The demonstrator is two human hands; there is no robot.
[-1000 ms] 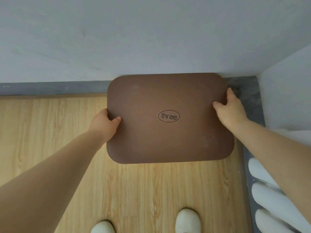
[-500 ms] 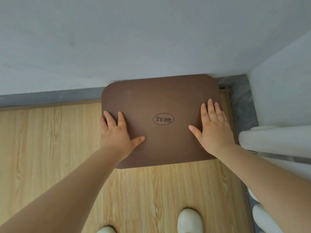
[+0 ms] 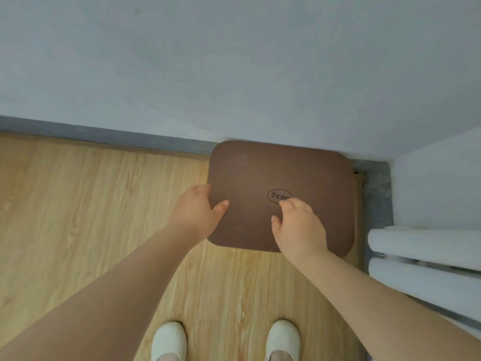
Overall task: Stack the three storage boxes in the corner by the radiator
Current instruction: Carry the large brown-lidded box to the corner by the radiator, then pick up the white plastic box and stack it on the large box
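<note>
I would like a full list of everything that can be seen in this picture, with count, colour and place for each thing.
storage box: one visible from above, brown lid with an oval label partly hidden by a hand, in the corner against the wall; any boxes beneath it cannot be seen
radiator: one, white tubes, right edge
wall: white, top and far right
skirting: grey strip along the base of the wall
floor: light wood planks, left and bottom
shoes: two, white, bottom edge
left hand: on the box's left edge, thumb on the lid
right hand: over the lid, fingers curled beside the label
</note>
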